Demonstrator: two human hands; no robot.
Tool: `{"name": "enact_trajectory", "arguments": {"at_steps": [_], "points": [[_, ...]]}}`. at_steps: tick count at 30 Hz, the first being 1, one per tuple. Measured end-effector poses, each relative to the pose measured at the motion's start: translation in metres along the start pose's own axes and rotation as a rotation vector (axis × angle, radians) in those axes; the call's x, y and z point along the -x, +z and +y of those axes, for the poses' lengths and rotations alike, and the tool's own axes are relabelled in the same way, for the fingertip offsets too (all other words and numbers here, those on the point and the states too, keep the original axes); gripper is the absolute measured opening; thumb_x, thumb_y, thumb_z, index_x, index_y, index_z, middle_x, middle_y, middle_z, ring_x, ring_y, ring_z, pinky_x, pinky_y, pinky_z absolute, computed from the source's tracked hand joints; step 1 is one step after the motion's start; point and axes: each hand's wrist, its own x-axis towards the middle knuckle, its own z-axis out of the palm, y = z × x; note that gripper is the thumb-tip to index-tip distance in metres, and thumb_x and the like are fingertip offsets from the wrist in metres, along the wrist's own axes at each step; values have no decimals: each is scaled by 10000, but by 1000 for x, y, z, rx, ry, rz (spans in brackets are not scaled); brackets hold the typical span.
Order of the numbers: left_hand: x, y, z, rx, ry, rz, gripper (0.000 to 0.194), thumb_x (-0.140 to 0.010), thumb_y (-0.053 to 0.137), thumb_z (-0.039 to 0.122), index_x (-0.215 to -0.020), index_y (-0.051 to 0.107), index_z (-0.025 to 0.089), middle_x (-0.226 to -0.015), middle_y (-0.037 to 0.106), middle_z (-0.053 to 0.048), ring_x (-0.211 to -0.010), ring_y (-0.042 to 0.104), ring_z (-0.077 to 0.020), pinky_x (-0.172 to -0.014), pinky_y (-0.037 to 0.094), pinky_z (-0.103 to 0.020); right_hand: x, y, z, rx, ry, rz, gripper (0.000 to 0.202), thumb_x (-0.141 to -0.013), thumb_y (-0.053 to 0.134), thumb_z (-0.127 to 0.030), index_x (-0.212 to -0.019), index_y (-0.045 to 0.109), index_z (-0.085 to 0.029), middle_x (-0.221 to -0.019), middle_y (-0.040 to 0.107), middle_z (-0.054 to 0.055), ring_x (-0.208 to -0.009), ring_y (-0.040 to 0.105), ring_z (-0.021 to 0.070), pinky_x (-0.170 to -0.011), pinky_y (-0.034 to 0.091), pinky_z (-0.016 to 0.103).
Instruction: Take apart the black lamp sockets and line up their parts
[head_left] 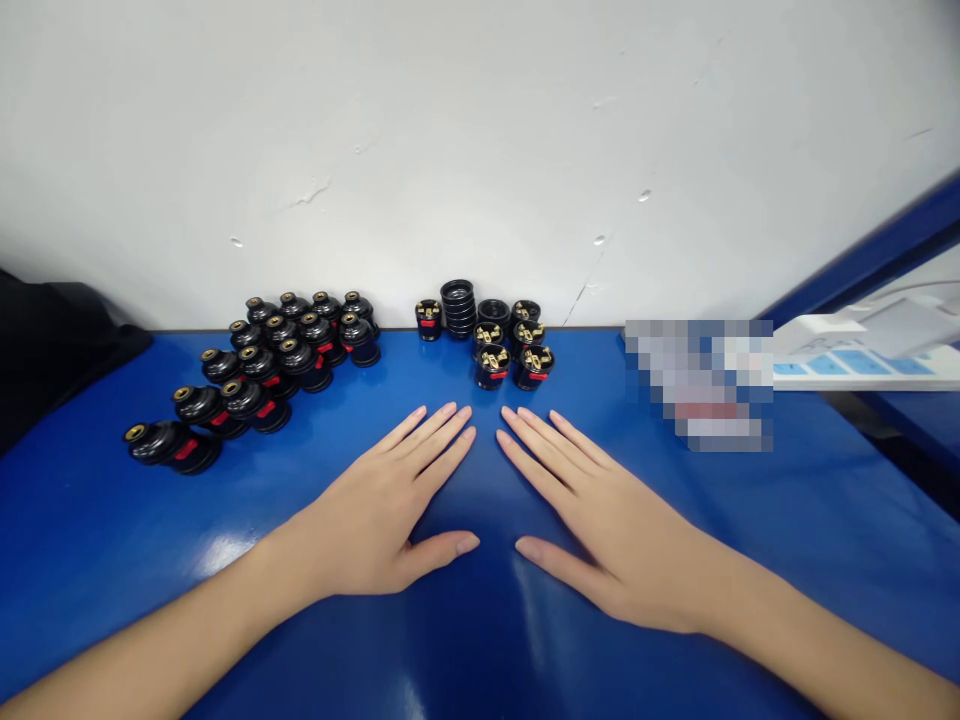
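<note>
Both forearms [187, 630] run out of view, a black cloth [52, 350] is cut off at the left, and pixelation hides an item [697, 385] on the desk [465, 640]. Black sockets [259, 405] are grouped at the desk's left, the rear ones partly covered; their long axes slant, brass-holed narrow ends toward the upper left. Smaller black pieces [491, 368] (brass contacts facing up) sit just beyond the fingertips. The left hand [397, 500] and right hand [607, 525] lie flat, palms down, thumbs wide. Marks on the white box [862, 378] are unreadable
</note>
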Motion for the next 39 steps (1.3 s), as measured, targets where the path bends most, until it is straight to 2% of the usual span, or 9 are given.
{"name": "enact_trajectory", "arguments": {"at_steps": [8, 20, 26, 31, 39], "points": [[-2, 0, 0, 42, 0, 22, 861, -1075, 542, 601, -1735, 232, 142, -1817, 231, -166, -1703, 183, -332, -1397, 248, -597, -1, -1, 0, 61, -8, -22, 801, -1103, 507, -510, -1734, 271, -76, -1797, 251, 212, -1678, 246, 368, -1317, 332, 658], [-1, 1, 0, 16, 2, 17, 861, -1083, 515, 614, -1733, 226, 129, -1820, 222, -170, -1708, 172, -325, -1396, 249, -597, 1, 1, 1, 16, 12, -33, 820, -1094, 534, -514, -1749, 242, -116, -1808, 225, 192, -1681, 224, 374, -1339, 285, 652], [0, 0, 0, 43, 3, 31, 870, -1077, 545, 596, -1748, 181, 179, -1816, 237, -166, -1700, 200, -341, -1389, 259, -614, 0, -1, 1, 10, 16, -44, 807, -1100, 520, -513, -1747, 248, -115, -1806, 228, 198, -1681, 218, 372, -1337, 290, 652], [-1, 1, 0, 36, 3, 24, 871, -1080, 535, 605, -1745, 186, 164, -1817, 229, -170, -1701, 195, -338, -1392, 255, -605, 0, 0, 1, 8, 21, -56, 812, -1104, 516, -513, -1750, 235, -109, -1812, 210, 194, -1685, 200, 370, -1342, 280, 650], [1, -3, -3, 34, 1, 65, 916, -1068, 577, 593, -1762, 123, 204, -1814, 248, -159, -1689, 245, -354, -1380, 292, -600, 0, -1, 1, -6, 17, -42, 793, -1101, 532, -493, -1747, 256, -124, -1807, 238, 191, -1681, 229, 363, -1345, 276, 643]]}}
